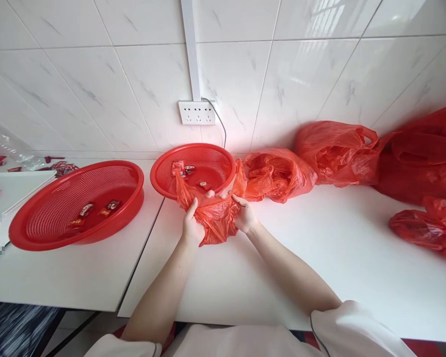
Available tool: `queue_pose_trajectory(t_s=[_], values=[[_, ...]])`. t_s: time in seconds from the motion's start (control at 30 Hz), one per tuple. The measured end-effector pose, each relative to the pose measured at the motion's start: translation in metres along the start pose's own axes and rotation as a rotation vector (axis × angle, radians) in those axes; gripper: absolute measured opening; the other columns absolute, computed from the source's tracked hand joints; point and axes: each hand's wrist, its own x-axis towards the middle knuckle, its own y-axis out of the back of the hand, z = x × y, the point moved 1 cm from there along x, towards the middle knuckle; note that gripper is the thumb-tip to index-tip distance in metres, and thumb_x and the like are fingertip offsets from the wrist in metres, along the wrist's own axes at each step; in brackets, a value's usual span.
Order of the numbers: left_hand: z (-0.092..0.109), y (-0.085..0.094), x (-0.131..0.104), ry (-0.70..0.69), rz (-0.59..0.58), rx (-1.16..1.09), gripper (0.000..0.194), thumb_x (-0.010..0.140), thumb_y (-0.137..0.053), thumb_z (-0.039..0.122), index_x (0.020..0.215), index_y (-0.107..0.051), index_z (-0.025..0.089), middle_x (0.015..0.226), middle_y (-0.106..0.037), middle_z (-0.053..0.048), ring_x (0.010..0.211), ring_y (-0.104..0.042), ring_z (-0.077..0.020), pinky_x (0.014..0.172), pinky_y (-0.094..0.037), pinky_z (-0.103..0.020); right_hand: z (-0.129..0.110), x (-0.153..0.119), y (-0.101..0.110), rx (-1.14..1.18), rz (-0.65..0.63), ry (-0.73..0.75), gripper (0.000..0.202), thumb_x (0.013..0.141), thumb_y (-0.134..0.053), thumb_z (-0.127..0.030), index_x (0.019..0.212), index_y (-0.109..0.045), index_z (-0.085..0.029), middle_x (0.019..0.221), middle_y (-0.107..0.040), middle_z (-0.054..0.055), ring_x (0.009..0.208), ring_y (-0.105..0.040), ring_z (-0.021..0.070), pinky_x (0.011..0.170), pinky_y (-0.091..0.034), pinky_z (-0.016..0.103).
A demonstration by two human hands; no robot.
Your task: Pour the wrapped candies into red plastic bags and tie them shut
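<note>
Between my two hands is a red plastic bag (217, 220), held by its sides just in front of the smaller red basket (156, 173). My left hand (192, 225) grips the bag's left side, thumb up. On its right side, my right hand (246, 215) pinches the plastic near a handle. A few small wrapped packets (179, 167) lie inside that basket, partly hidden behind the bag. To the left, a larger red basket (134, 193) holds a few small packets (86, 210) in red and dark wrappers.
Along the wall at right stand a crumpled red bag (282, 173), a fuller red bag (338, 153) and a big one (427, 153). A knotted red bag (416, 229) lies at the right edge. A white tray (18, 186) and a clear bottle (13, 148) are at far left. A wall socket (197, 113) has a cable.
</note>
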Motion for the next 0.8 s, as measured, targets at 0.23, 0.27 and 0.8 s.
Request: queue_pose_trajectory(t_s=[0.23, 0.27, 0.8], values=[[-0.003, 0.003, -0.002, 0.163, -0.004, 0.032, 0.032, 0.084, -0.051, 0.048, 0.071, -0.056, 0.019, 0.049, -0.037, 0.005, 0.044, -0.039, -0.0094, 0.058, -0.046, -0.03, 0.001, -0.01, -0.012, -0.101, -0.059, 0.109, 0.026, 0.077, -0.056, -0.042, 0.07, -0.038, -0.024, 0.054, -0.034, -0.005, 0.048, -0.037, 0.0123, 0.054, -0.042, 0.028], [-0.001, 0.003, -0.003, 0.186, -0.057, 0.036, 0.028, 0.081, -0.054, 0.045, 0.074, -0.058, 0.018, 0.054, -0.044, 0.003, 0.049, -0.044, -0.0108, 0.06, -0.046, -0.031, -0.005, -0.011, -0.012, -0.133, -0.098, 0.145, 0.025, 0.075, -0.06, -0.04, 0.076, -0.041, -0.024, 0.056, -0.038, -0.006, 0.048, -0.037, 0.0115, 0.053, -0.041, 0.027], [0.003, 0.005, -0.025, 0.194, -0.315, 0.827, 0.038, 0.087, -0.048, 0.054, 0.076, -0.065, 0.022, 0.057, -0.06, -0.003, 0.051, -0.058, -0.0181, 0.051, -0.045, -0.03, -0.069, -0.049, -0.032, -1.476, -0.396, 0.474, 0.029, 0.092, -0.049, -0.044, 0.11, -0.059, -0.024, 0.092, -0.068, 0.007, 0.082, -0.062, 0.0212, 0.078, -0.043, 0.036]])
